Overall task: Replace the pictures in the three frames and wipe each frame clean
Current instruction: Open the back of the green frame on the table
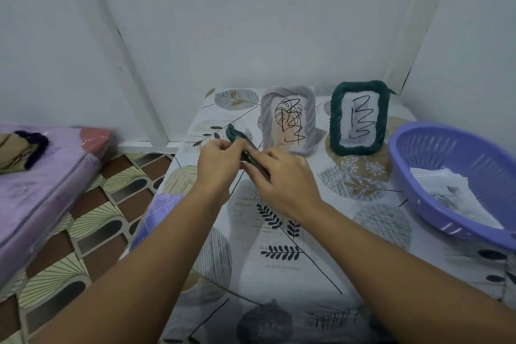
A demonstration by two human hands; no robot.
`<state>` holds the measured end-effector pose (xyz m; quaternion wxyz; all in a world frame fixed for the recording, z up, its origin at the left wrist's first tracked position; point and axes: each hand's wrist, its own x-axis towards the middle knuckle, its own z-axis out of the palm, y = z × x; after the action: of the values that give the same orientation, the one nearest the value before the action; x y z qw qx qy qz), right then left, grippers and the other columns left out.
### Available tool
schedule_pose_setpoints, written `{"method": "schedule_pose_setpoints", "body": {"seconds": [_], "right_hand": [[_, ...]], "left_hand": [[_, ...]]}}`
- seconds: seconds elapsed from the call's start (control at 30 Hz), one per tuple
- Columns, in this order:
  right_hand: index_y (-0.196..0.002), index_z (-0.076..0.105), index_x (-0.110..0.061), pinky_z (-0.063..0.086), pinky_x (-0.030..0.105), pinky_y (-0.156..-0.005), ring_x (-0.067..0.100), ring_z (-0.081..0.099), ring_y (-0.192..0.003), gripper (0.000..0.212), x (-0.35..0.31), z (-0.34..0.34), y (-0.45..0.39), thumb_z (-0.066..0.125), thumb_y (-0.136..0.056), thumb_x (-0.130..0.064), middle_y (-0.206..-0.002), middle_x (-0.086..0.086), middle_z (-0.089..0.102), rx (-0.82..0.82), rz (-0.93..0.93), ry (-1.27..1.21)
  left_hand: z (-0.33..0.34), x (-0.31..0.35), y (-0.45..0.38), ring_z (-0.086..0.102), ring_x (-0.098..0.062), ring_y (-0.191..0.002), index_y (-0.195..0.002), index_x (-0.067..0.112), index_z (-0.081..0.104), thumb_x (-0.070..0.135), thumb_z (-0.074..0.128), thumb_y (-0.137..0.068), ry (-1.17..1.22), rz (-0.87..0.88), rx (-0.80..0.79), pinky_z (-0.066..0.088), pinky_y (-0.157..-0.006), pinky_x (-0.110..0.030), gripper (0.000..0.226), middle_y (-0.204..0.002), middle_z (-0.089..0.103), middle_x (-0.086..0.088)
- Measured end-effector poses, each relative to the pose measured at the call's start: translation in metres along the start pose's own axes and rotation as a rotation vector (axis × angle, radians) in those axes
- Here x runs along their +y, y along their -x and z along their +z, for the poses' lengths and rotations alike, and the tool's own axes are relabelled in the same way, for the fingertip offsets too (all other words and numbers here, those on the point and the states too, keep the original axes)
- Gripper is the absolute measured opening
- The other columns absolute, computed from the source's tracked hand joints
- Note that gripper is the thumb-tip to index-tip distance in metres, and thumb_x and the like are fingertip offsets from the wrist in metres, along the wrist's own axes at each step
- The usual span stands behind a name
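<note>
Two picture frames stand upright at the back of the table: a pale grey frame [289, 119] with a black scribble drawing, and to its right a dark green frame [358, 117] with a zigzag drawing. A third, dark green frame [237, 138] is held edge-on above the table, left of the grey one. My left hand [219, 163] grips its near left side. My right hand [284, 179] grips its lower right part. Most of this frame is hidden by my fingers and blurred.
A purple plastic basket [424, 148] with white papers [449, 190] sits at the table's right edge. A purple cloth [160, 212] lies on the table's left edge under my left forearm. Left of the table is patterned floor and a purple mattress [42, 184].
</note>
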<state>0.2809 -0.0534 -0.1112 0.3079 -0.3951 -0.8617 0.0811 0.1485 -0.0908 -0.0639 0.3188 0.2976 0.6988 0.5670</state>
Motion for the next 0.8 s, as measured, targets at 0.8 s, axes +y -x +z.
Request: {"method": "schedule_pose_setpoints", "body": {"seconds": [0.8], "right_hand": [[-0.122, 0.070, -0.016, 0.051, 0.037, -0.093, 0.020, 0.065, -0.105, 0.029, 0.074, 0.004, 0.012, 0.067, -0.095, -0.027, -0.108, 0.001, 0.071, -0.112, 0.640, -0.295]], "left_hand": [[0.010, -0.071, -0.036, 0.066, -0.024, -0.094, -0.104, 0.017, 0.068, 0.028, 0.065, -0.097, -0.517, 0.026, -0.177, 0.056, -0.088, -0.038, 0.014, -0.098, 0.070, -0.004]]}}
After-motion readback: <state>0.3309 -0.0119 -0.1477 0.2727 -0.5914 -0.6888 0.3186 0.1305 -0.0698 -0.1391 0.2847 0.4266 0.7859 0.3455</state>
